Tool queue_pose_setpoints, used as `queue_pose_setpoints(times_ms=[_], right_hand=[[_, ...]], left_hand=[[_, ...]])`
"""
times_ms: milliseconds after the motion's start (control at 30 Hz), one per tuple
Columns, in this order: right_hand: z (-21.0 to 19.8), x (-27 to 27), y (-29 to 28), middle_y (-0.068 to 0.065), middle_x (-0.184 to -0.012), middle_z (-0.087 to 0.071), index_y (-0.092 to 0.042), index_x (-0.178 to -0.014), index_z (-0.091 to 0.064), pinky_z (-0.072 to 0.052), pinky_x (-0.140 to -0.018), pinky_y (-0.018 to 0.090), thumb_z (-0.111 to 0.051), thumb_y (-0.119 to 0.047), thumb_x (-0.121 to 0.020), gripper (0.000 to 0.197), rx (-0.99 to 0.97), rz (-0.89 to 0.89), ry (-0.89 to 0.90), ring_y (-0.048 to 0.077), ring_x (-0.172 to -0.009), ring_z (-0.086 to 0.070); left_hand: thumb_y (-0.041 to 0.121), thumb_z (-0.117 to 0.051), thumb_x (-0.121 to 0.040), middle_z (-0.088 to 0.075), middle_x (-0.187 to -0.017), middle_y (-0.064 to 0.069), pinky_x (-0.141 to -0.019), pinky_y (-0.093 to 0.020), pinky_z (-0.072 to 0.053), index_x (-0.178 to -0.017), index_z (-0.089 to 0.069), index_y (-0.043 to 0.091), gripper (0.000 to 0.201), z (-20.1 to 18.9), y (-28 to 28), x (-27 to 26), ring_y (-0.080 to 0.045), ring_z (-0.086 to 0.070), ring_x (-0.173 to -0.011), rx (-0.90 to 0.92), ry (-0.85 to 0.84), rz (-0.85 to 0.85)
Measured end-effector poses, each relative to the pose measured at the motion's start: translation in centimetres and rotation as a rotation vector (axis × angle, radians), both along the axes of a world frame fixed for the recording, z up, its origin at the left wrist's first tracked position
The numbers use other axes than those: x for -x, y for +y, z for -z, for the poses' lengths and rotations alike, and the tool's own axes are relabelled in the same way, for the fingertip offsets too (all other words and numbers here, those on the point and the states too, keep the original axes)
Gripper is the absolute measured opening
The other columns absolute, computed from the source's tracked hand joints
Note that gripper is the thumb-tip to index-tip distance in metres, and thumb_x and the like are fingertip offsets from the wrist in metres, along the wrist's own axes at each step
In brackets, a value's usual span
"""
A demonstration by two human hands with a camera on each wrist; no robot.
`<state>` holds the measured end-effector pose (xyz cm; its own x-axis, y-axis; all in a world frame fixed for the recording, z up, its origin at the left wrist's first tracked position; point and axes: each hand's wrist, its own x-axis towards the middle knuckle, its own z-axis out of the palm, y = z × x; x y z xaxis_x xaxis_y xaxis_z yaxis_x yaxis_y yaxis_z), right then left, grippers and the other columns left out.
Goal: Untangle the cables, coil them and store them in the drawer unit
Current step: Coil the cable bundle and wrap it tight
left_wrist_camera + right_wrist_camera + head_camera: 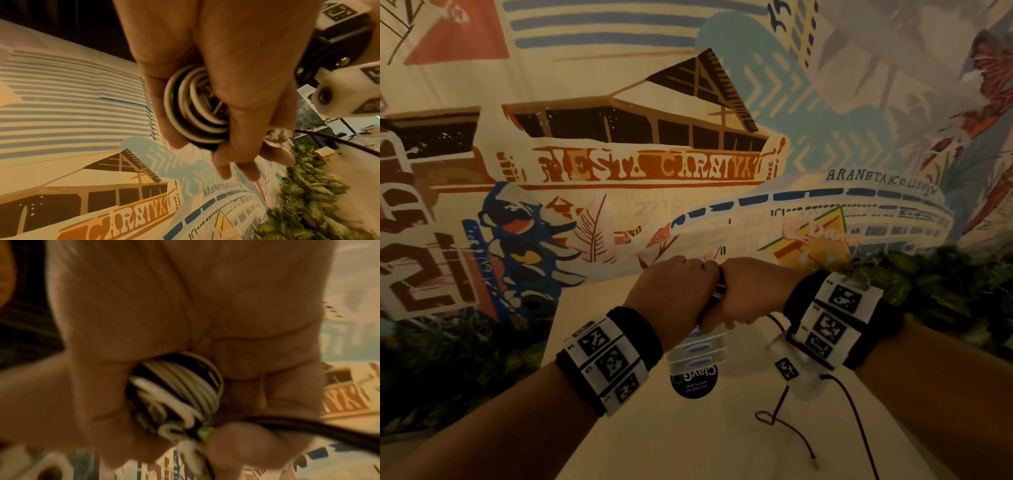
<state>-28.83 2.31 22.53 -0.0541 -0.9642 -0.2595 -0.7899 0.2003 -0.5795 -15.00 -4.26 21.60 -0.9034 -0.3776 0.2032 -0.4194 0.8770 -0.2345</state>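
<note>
Coiled cable (197, 104), white loops wound together with black ones, sits pressed between the two hands, held up above the far part of the worktop (722, 428). The left hand (671, 291) has its grip closed around the bundle, fingers (168, 113) curled over the outer white turns, so the coil shows only as a ring in the gap of the fist. The right hand (750, 291) meets it knuckle to knuckle and is wrapped over the same bundle from the other side; in the right wrist view the white and black windings (180, 386) show through the hollow of that fist, with a white connector end (185, 447) poking out below, too blurred to identify further. A black strand (308, 426) leaves the coil from under the right fingers and runs off to the right.

Below the hands, on the worktop, stands a small clear drawer unit (697, 349) with blue oval handles, just in front of a round dark sticker (693, 382). To its right, a thin black cable (791, 421) lies loose on the surface, looping once and trailing toward the near edge, its plug end near that edge. Both wrists carry black bands with white marker blocks. A painted mural (637, 164) covers the wall beyond the far edge, and green foliage (945, 291) flanks the worktop on both sides.
</note>
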Motion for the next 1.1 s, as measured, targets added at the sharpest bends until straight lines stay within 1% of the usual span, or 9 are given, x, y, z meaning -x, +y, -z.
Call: queue_pose_setpoints(times_ms=[133, 333, 467, 533, 600, 700, 867, 1033, 1100], right_hand=[[0.6, -0.3, 0.0, -0.003, -0.062, -0.07, -0.012, -0.08, -0.075, -0.053, -0.07, 0.024, -0.071, -0.028, -0.086, 0.018, 0.108, 0.001, 0.043, 0.01, -0.062, -0.068], [0.5, 1.0, 0.6, -0.001, -0.078, -0.076, -0.014, -0.096, -0.077, -0.058, -0.066, 0.024, -0.075, -0.021, -0.084, 0.014, 0.157, 0.08, -0.203, 0.01, -0.065, -0.073], [0.2, 2.2, 1.5, 0.012, -0.071, -0.071, -0.003, -0.094, -0.075, -0.049, -0.062, 0.031, -0.074, -0.015, -0.085, 0.015, 0.207, 0.15, -0.473, 0.018, -0.066, -0.069], [0.3, 2.0, 1.8, 0.032, -0.089, -0.067, 0.003, -0.101, -0.073, -0.046, -0.064, 0.034, -0.074, -0.011, -0.084, 0.022, 0.225, 0.121, -0.67, 0.026, -0.072, -0.066], [0.5, 1.3, 1.8, 0.034, -0.094, -0.065, 0.005, -0.106, -0.07, -0.045, -0.061, 0.032, -0.074, -0.012, -0.079, 0.033, 0.218, 0.055, -0.842, 0.028, -0.072, -0.065], [0.7, -0.2, 1.6, 0.011, -0.084, -0.07, -0.011, -0.098, -0.074, -0.047, -0.057, 0.029, -0.073, -0.014, -0.073, 0.026, 0.182, -0.085, -1.064, 0.021, -0.065, -0.065], [0.7, -1.8, 1.1, 0.007, -0.084, -0.07, -0.015, -0.098, -0.075, -0.053, -0.06, 0.026, -0.088, -0.03, -0.068, 0.036, 0.133, -0.292, -1.291, 0.017, -0.069, -0.066], [-0.2, -1.4, 1.4, 0.003, -0.082, -0.073, -0.025, -0.089, -0.08, -0.057, -0.064, 0.03, -0.095, -0.052, -0.054, 0.046, 0.11, -0.328, -1.192, 0.016, -0.071, -0.07], [0.0, -1.3, 1.5, 0.004, -0.083, -0.072, -0.026, -0.09, -0.078, -0.057, -0.061, 0.028, -0.092, -0.043, -0.064, 0.034, 0.109, -0.293, -1.115, 0.017, -0.07, -0.07]], left_hand=[[0.043, -0.046, -0.1, -0.064, -0.108, 0.002, -0.077, -0.033, -0.054, -0.123, -0.044, 0.023, 0.03, 0.0, -0.2, -0.3, -0.018, -0.061, -0.091, -0.022, 0.055, -0.015], [0.051, -0.077, -0.077, -0.061, -0.131, 0.002, -0.08, -0.036, -0.061, -0.143, -0.02, 0.038, 0.089, -0.5, -1.6, -1.9, -0.013, -0.065, -0.104, -0.31, 0.338, 0.092], [0.054, -0.094, -0.053, -0.054, -0.135, 0.015, -0.092, -0.038, -0.058, -0.147, -0.021, 0.05, 0.119, -0.6, -3.5, -3.8, -0.003, -0.061, -0.112, -0.872, 0.584, 0.07], [0.058, -0.093, -0.053, -0.059, -0.133, 0.013, -0.097, -0.048, -0.055, -0.145, -0.032, 0.048, 0.111, -0.2, -3.7, -4.0, -0.008, -0.06, -0.119, -1.099, 0.625, 0.081], [0.062, -0.088, -0.06, -0.061, -0.137, 0.005, -0.099, -0.049, -0.054, -0.144, -0.043, 0.034, 0.099, 0.2, -3.3, -3.6, -0.017, -0.059, -0.126, -1.246, 0.594, 0.174], [0.058, -0.084, -0.067, -0.068, -0.131, 0.004, -0.091, -0.03, -0.056, -0.134, -0.058, 0.026, 0.078, -0.4, -2.0, -2.9, -0.014, -0.063, -0.121, -1.418, 0.576, 0.308], [0.027, -0.072, -0.076, -0.074, -0.098, 0.027, -0.063, -0.006, -0.052, -0.111, -0.072, 0.037, 0.037, -2.7, 0.3, -2.3, 0.009, -0.069, -0.088, -1.521, 0.556, 0.498], [0.022, -0.075, -0.082, -0.074, -0.108, 0.006, -0.086, -0.025, -0.056, -0.111, -0.072, 0.02, 0.029, -2.7, 0.2, -1.8, -0.014, -0.069, -0.109, -1.552, 0.671, 0.564], [0.025, -0.08, -0.081, -0.073, -0.107, -0.003, -0.092, -0.036, -0.054, -0.107, -0.072, 0.016, 0.028, -2.7, -0.2, -1.8, -0.028, -0.067, -0.113, -1.525, 0.684, 0.53]])
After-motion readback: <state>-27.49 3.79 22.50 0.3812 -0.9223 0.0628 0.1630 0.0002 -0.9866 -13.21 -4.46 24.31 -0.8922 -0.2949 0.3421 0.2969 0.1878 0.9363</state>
